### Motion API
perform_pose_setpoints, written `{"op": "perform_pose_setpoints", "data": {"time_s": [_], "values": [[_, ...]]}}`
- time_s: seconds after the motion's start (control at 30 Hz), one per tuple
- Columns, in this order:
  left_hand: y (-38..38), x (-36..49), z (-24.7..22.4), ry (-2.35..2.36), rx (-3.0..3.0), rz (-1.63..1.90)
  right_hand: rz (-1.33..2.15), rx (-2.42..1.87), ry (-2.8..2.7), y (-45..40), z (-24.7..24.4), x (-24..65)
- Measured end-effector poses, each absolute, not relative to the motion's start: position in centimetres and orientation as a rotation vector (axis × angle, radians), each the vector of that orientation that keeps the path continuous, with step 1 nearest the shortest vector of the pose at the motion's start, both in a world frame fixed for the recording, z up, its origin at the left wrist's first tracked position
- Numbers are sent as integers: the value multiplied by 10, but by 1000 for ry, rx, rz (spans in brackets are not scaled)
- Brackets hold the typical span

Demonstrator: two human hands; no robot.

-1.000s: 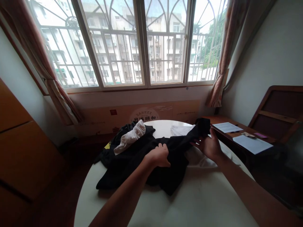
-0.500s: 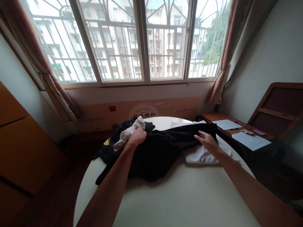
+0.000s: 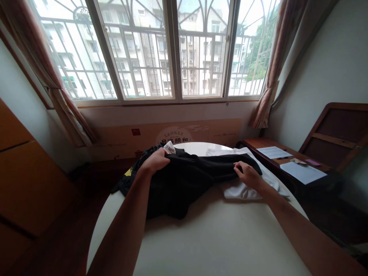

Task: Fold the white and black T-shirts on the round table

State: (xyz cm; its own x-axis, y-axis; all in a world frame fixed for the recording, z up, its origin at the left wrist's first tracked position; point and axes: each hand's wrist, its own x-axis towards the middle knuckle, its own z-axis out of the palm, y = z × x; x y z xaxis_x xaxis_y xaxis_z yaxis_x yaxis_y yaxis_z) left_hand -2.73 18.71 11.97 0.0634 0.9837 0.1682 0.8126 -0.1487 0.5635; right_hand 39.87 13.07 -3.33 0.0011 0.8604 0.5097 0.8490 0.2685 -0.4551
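Observation:
A black garment (image 3: pixel 186 180) lies stretched and rumpled across a round white table (image 3: pixel 224 237); its exact kind is hard to make out. My left hand (image 3: pixel 156 161) is closed on its left part, close to a crumpled white cloth (image 3: pixel 169 148) that partly shows behind the knuckles. At the other end, my right hand (image 3: pixel 249 174) pinches the narrower right stretch of the same garment between thumb and fingers. Beneath that end lie white clothes (image 3: pixel 244 191), apparently folded. More dark clothing with a yellow patch (image 3: pixel 128 172) sits beyond my left forearm.
To the right, a wooden desk (image 3: pixel 250 145) holds paper sheets (image 3: pixel 303 172), a pen and a pink item. A brown wooden chair back (image 3: pixel 330 130) leans beside it. Behind the table stand a printed cardboard panel (image 3: pixel 115 134) and barred windows. An orange-brown cabinet (image 3: pixel 17 172) is at the left.
My left hand has shifted left and slightly nearer, now covering more of the white cloth. My right hand's spread fingers have closed on the black garment, whose right end has dropped a little.

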Motion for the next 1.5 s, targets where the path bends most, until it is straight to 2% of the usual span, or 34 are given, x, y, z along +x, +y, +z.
{"op": "perform_pose_setpoints", "data": {"time_s": [0.13,0.23,0.4,0.53,0.63,0.73,0.83,0.93,1.1,1.27,1.37,1.5], "values": [[201,-38,116,2070,1930,960,-83,-1685,-1871,126,-25,390],[206,-40,109,2120,1836,904,-245,-1682,-1792,122,-14,386],[193,-41,119,1586,1475,898,-423,-1466,-1396,107,5,395],[178,-50,149,1223,1496,921,-431,-1437,-1110,95,14,413],[177,-57,160,1192,1654,1136,-455,-1566,-1000,94,18,428],[186,-59,148,1474,1741,1308,-461,-1737,-1043,101,11,436],[193,-59,125,1729,1666,780,-471,-1935,-1249,111,-8,435],[192,-59,112,1595,1628,276,-442,-2046,-1394,118,-24,430],[187,-60,113,1551,1657,131,-423,-1681,-1569,114,-12,408],[186,-53,105,1614,1708,67,-65,-1342,-2022,98,6,355],[187,-49,109,1438,1849,202,22,-1336,-2207,90,2,330],[195,-54,134,1363,1875,1037,46,-1337,-2285,90,-5,323]]}}
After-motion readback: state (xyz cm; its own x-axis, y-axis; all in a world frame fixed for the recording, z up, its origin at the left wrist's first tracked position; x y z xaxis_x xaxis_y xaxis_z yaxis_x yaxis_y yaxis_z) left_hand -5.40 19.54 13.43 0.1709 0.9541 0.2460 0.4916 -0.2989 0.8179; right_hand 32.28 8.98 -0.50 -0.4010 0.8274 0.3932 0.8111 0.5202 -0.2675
